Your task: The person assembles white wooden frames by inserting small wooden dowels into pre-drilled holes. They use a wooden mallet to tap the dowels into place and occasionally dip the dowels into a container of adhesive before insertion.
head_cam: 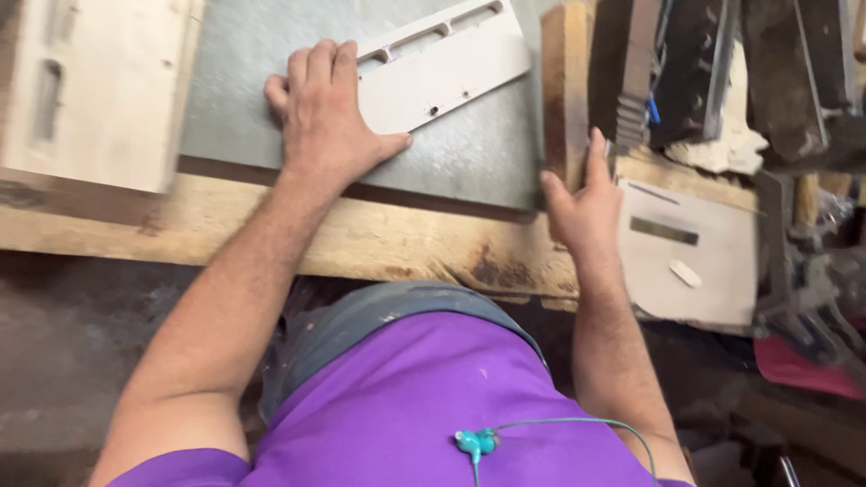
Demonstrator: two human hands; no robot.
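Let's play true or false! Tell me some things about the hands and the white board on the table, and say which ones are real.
1. The left hand lies flat on the slotted white panel. True.
2. The white panel rests on a grey metal tabletop. True.
3. The right hand holds a hammer. False: it holds nothing; its fingers rest against a wooden block at the tabletop's edge.
4. The person's shirt is green. False: it is purple.
5. A turquoise earbud hangs in front of the shirt. True.
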